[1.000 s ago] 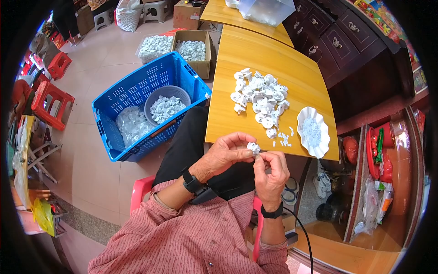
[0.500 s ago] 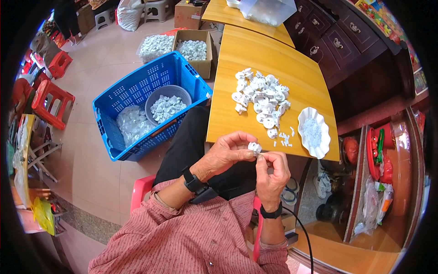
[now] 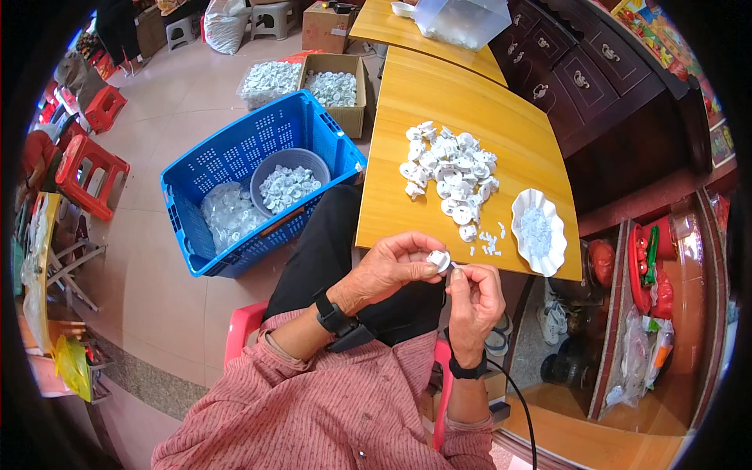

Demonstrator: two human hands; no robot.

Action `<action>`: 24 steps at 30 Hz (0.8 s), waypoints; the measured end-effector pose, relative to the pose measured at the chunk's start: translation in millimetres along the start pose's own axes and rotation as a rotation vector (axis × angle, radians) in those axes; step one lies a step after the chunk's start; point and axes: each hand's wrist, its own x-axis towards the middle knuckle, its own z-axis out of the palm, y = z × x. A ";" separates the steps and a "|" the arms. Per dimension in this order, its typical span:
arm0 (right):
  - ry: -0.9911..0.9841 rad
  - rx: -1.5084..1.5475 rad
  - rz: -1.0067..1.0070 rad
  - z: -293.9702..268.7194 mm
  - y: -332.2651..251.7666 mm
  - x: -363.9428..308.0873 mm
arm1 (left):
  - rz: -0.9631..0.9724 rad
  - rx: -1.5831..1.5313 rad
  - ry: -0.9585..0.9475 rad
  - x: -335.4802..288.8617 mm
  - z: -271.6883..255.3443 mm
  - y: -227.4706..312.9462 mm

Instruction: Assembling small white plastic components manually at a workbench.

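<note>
Just off the table's near edge, my left hand pinches a white round plastic part between thumb and fingertips. Close to its right side, my right hand is closed in a pinch, with a tiny pale pin showing at the fingertips. Whether the pin touches the part is too small to tell. Beyond my hands lies a pile of similar white plastic parts on the yellow wooden table. Several loose small pins lie beside a white scalloped dish holding more of them.
At my left a blue crate holds a grey bowl of white parts and a clear bag. Behind it stands an open carton of parts. Dark drawers and an open shelf border the table's right. A black cable hangs by my right wrist.
My right hand has drawn slightly right and down, away from the white part. The part is turned in my left hand, so its round face shows more.
</note>
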 end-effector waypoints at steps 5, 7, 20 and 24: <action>0.009 0.003 -0.025 1.5 -2.1 0.9 | 0.061 0.204 0.000 0.0 5.1 0.7; 0.009 -0.001 -0.034 1.6 -2.1 1.4 | 0.047 0.270 -0.002 0.3 7.5 0.8; -0.013 -0.067 -0.059 0.5 -6.1 2.6 | 0.056 0.269 -0.022 -2.6 11.6 2.8; -0.021 -0.090 -0.068 0.3 -6.5 3.1 | 0.040 0.303 -0.022 -2.7 12.3 5.1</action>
